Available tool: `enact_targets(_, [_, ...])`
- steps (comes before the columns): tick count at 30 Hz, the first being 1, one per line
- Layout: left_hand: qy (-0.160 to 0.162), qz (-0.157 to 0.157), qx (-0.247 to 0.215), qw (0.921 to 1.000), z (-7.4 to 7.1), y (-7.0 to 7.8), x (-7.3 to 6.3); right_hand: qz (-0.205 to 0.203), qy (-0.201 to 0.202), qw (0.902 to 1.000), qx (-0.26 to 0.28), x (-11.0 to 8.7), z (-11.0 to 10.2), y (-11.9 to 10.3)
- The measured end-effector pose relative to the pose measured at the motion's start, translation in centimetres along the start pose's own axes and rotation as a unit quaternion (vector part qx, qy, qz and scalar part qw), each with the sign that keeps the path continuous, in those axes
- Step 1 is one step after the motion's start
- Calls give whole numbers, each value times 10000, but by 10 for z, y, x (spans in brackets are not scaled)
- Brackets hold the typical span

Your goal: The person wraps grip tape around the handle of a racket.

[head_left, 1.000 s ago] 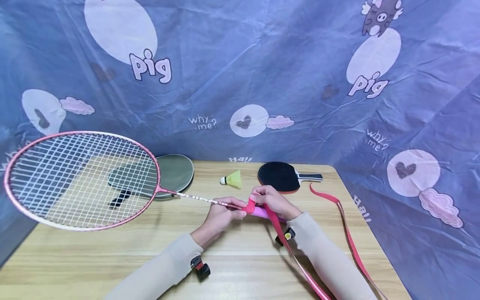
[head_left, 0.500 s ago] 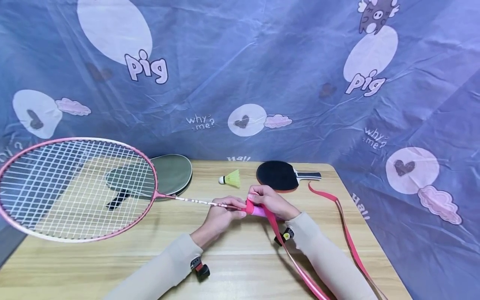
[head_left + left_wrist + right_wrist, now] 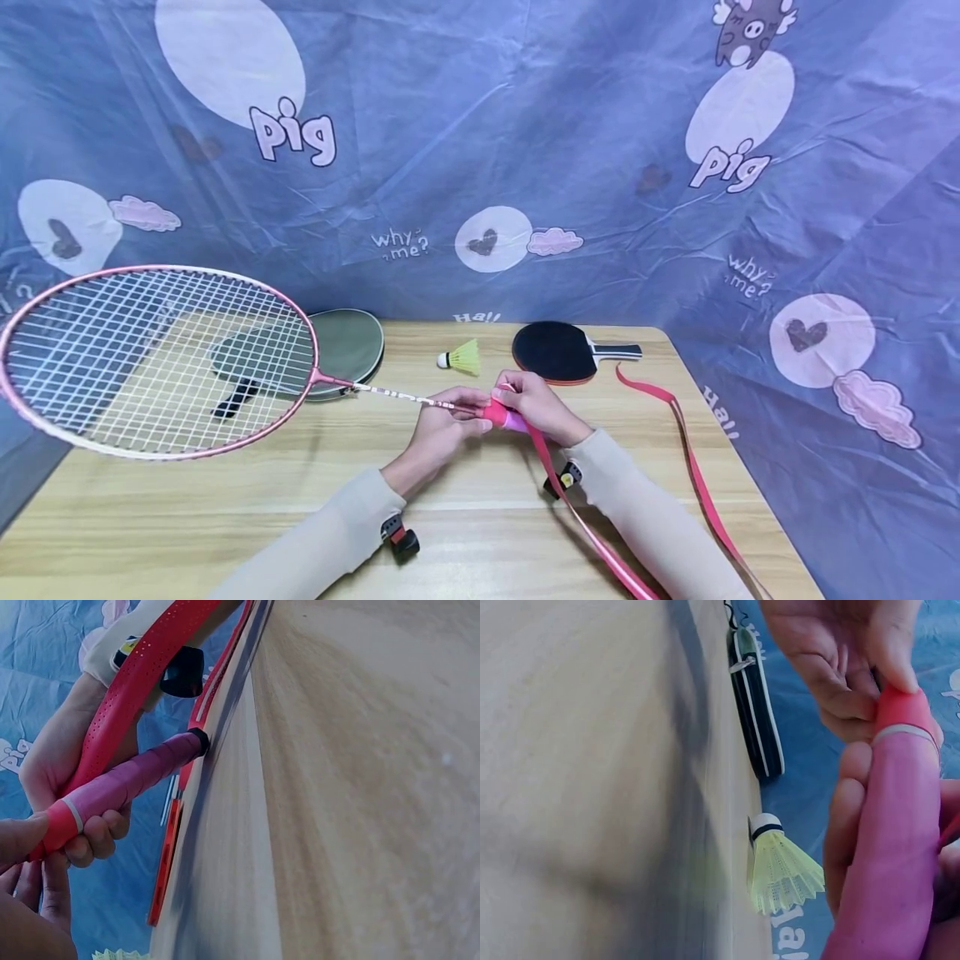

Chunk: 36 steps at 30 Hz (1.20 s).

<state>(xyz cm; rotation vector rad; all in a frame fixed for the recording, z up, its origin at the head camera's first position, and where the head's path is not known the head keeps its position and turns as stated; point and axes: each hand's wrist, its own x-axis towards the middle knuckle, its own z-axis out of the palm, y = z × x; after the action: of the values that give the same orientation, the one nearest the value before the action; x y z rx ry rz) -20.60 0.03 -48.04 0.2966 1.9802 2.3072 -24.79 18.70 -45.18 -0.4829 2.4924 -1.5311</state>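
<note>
A red strip (image 3: 600, 546), cut off at the bottom, runs up to the right hand (image 3: 546, 408). That hand curls its fingers round the pink handle of the racket (image 3: 390, 393) — the left hand (image 3: 438, 429) pinches its red top. In the head view the hands hide much of the handle. The racket is up over the surface (image 3: 465, 492). Farther back lie a yellow shuttlecock (image 3: 463, 357) and a green case (image 3: 348, 343) — partly behind the strings.
</note>
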Motion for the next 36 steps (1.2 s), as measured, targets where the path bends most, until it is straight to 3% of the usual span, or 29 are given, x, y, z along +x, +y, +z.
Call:
enact_targets(6, [86, -151, -130, 9998, 1, 2, -1, -253, 544, 9971, -471, -3, 6, -3])
enact_targets(12, [417, -394, -386, 9976, 6, -1, -1, -386, 591, 9965, -443, -5, 8, -4])
enact_targets(16, [544, -480, -347, 9968, 7, 0, -2, -288, 387, 9983, -322, -4, 3, -6])
enact_targets(23, [490, -667, -204, 9964, 4, 4, 0, 156, 53, 9998, 138, -2, -11, -6])
enact_targets(31, [314, -754, -189, 9965, -1, 6, 3, 357, -664, 9971, -58, 5, -20, -3])
enact_targets(36, [242, -769, -192, 9966, -4, 6, 4, 538, -1184, 9900, 550, 10, -22, -2])
